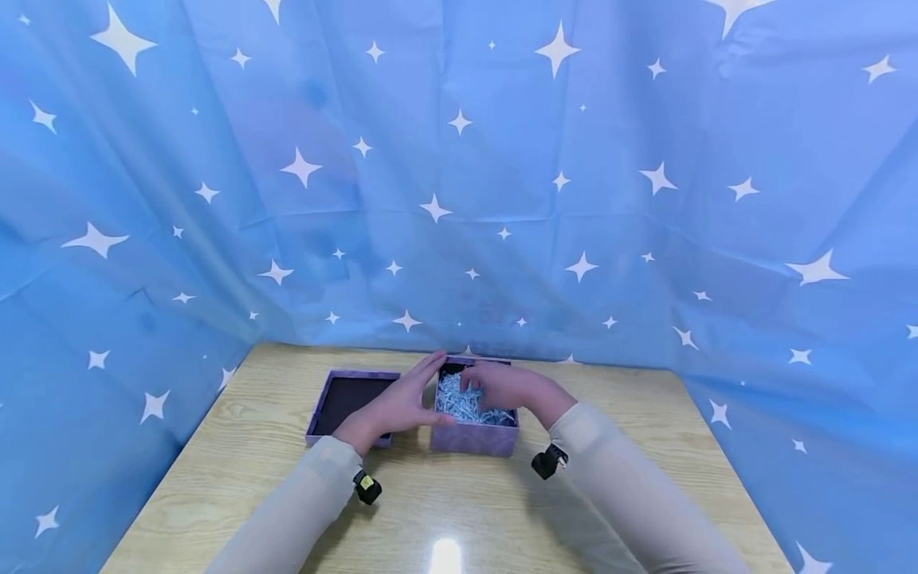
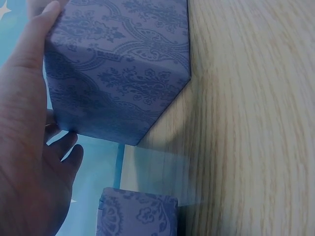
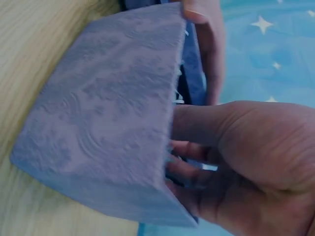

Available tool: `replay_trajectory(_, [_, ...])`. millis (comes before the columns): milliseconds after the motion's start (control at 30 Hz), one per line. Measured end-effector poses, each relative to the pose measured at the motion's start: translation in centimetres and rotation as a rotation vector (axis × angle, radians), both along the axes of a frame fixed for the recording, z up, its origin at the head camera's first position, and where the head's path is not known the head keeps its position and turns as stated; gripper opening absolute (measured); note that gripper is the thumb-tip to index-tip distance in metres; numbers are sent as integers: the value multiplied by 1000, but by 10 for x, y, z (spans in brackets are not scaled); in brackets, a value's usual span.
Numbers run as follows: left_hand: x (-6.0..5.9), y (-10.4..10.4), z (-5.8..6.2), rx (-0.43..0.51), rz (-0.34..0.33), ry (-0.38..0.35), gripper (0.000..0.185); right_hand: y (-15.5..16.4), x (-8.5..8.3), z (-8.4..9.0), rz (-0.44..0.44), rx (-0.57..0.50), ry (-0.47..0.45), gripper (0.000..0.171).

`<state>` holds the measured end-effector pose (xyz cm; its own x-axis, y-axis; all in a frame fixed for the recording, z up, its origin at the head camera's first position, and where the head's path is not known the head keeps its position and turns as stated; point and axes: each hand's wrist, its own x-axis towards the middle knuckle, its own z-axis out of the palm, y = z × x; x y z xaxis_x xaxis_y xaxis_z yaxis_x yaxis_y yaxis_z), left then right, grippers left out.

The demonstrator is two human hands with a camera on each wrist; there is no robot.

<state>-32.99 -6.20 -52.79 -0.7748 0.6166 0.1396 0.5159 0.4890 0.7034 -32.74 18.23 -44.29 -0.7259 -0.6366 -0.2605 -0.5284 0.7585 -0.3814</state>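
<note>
Two purple boxes sat on the wooden table (image 1: 237, 470), backed by a blue star-print curtain (image 1: 459, 159). The larger thing was the open gift box (image 1: 475, 434), patterned purple and square, so it showed no marked long axis; it stood at the table's far middle, directly ahead of both arms. Its shallow lid (image 1: 343, 402) lay upturned just to its left, apart from it, dark inside. White shredded paper filling (image 1: 459, 402) sat in the box.

The left hand (image 1: 398, 402) lay flat against the box's left wall, fingers straight and reaching toward the far corner, thumb along the near edge; the left wrist view showed the palm pressed to that patterned side, gripping nothing. The right hand (image 1: 502, 387) came in from the right and over the rim, fingers curled down into the filling (image 3: 179, 98); the right wrist view showed fingertips inside the box and the thumb at the wall's edge. Whether it had pinched any shreds could not be told.

The box lay between the two hands, the right the deeper in, the left bracing from outside
</note>
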Motion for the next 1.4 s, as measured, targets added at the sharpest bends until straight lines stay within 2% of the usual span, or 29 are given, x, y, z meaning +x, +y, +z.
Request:
replay_trajectory(200, [1,1,1,22,-23,0,112,-9,-5,-14,5,127,-4,44])
replay_trajectory(367, [1,-1,1,20,-9,-3,113,-14,-10,-21,-19,144,-21,51])
replay_trajectory(533, [0,-1,-1,16,-10,9,113,-15,-8,-17,-17,156,-30,52])
replay_trajectory(633, [-1,-2,-2,15,-13,10,112,-13,-5,-10,-54,100,-41,49])
replay_trajectory(767, [0,-2,-2,25,-14,-8,111,-12,-5,-5,-135,-104,-55,41])
replay_trajectory(867, [0,-2,-1,31,-17,-13,111,-16,-6,-11,-177,-255,-77,40])
replay_trajectory(933, [0,-2,-1,34,-20,-9,110,-20,-7,-19,-197,-304,-82,42])
replay_trajectory(1033, [-1,-2,-2,39,-27,-8,109,-26,-8,-33,-213,-319,-53,43])
replay_trajectory(1167, [-2,-1,-2,40,-35,-1,109,-31,-10,-48,-227,-275,-6,42])
replay_trajectory(1400, [-3,-2,-3,31,-21,-1,113,-31,-12,-57,-231,-233,-7,46])
